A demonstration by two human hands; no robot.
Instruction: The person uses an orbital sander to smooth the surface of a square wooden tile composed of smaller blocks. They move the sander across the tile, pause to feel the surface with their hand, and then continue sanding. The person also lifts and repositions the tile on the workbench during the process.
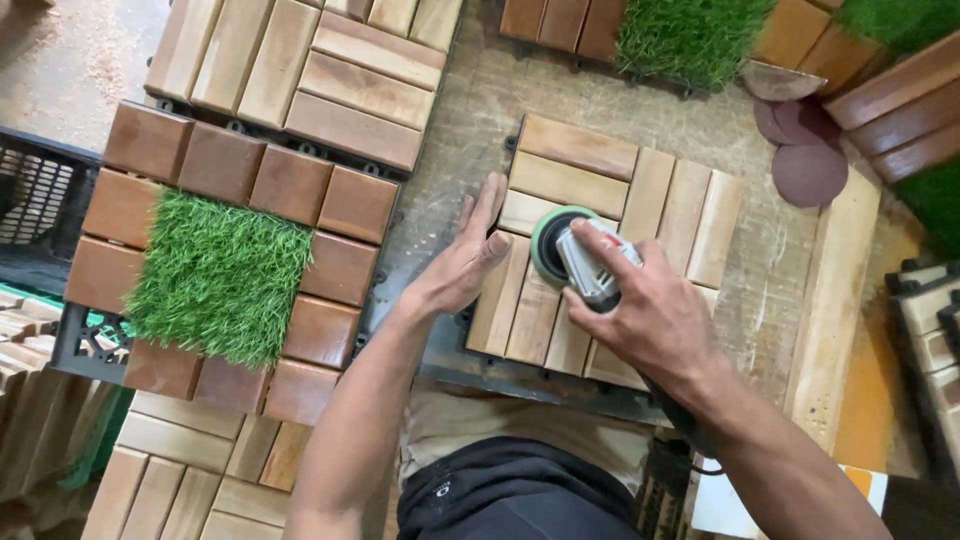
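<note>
Right hand: the right hand (645, 315) was wrapped round the grey body of a sander (585, 262), fingers curled over the top, thumb side toward 9 o'clock. Firm grasp, not a pinch.
Left hand: the left hand (468, 258) lay flat, fingers pressed together and pointing to 12 o'clock, palm on the left edge of the wooden tile (600, 250). Held nothing; looked to be steadying the tile.
Tool: sander had a round green-rimmed pad, face down on the tile, roughly at tile centre-left. Its body ran from 11 to 5 o'clock, back toward the right wrist. A dark cable seemed to trail off at 5 o'clock; partly hidden by the forearm.
Tile: pale slatted square on the workbench (780, 270), slats in blocks of alternating direction. Slats under the pad ran 12 to 6.
Key relation: pad sat just at 3 o'clock of the left hand's fingertips, near but apart. Right hand was on the tool, left hand nearer the tile's 9 o'clock edge. Unsanded-looking slats lay to 1–3 o'clock of the pad, away from the left hand.
Nearby: grass-centred tile (220, 275) w/ dark brown blocks at 9 o'clock, well apart. Pale tile stack (320, 70) at 11 o'clock. Spare sanding discs (805, 165), maroon, at 2 o'clock on the bench. More grass tile (690, 35) at 12 o'clock.
Unclear: whether the pad was spinning, can't tell.
</note>
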